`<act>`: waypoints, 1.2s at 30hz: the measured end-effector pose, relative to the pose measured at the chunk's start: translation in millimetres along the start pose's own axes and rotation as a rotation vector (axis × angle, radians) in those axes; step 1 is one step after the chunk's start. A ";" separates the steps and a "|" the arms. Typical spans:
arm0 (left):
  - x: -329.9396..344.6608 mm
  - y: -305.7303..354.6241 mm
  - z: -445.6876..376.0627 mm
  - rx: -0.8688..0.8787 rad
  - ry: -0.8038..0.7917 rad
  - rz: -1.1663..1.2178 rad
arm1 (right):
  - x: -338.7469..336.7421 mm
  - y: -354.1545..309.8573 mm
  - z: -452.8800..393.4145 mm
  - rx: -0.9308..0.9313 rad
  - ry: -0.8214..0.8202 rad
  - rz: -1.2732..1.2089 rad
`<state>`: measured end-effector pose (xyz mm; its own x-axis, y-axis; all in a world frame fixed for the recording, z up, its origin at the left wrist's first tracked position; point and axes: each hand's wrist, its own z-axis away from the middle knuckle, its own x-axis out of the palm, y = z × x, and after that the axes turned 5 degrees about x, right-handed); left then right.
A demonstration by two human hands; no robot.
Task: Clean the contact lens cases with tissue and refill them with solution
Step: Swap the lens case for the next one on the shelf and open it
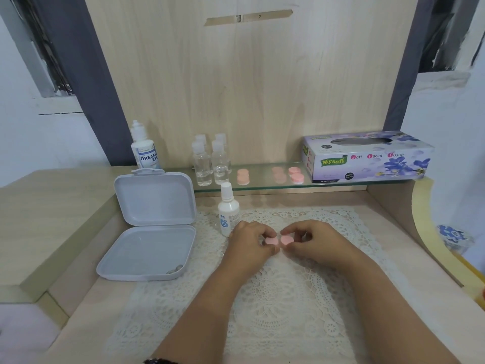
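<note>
Bright, even indoor light, soft faint shadows, wide-angle bending at edges, slight blur

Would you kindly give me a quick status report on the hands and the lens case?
Left hand and right hand both pinching pink lens case over lace mat. Tissue box untouched on shelf. Nothing in the way.

Left hand [251, 239], right hand [307, 239]: fingers curled, pinching grip.
</note>
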<state>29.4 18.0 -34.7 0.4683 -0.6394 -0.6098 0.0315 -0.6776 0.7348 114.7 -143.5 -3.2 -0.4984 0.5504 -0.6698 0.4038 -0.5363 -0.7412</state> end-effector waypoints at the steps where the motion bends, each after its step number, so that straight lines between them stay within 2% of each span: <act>1: -0.2 0.6 0.1 0.000 -0.002 -0.001 | 1.0 0.1 -0.4 0.000 0.012 0.011; 8: 1.2 -1.8 -0.3 0.017 -0.009 -0.018 | 5.2 -2.2 -0.1 0.022 0.052 -0.037; 14: 0.3 -0.3 -0.2 0.009 0.000 -0.016 | 0.2 1.0 -0.2 0.000 0.002 -0.006; 36: -3.8 7.5 3.9 -0.027 0.000 0.002 | 2.1 2.2 -1.5 0.001 0.029 -0.006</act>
<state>24.3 14.0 -28.1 0.4685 -0.6410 -0.6079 0.0546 -0.6658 0.7442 115.7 -142.5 -6.3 -0.4784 0.5722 -0.6661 0.3997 -0.5336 -0.7454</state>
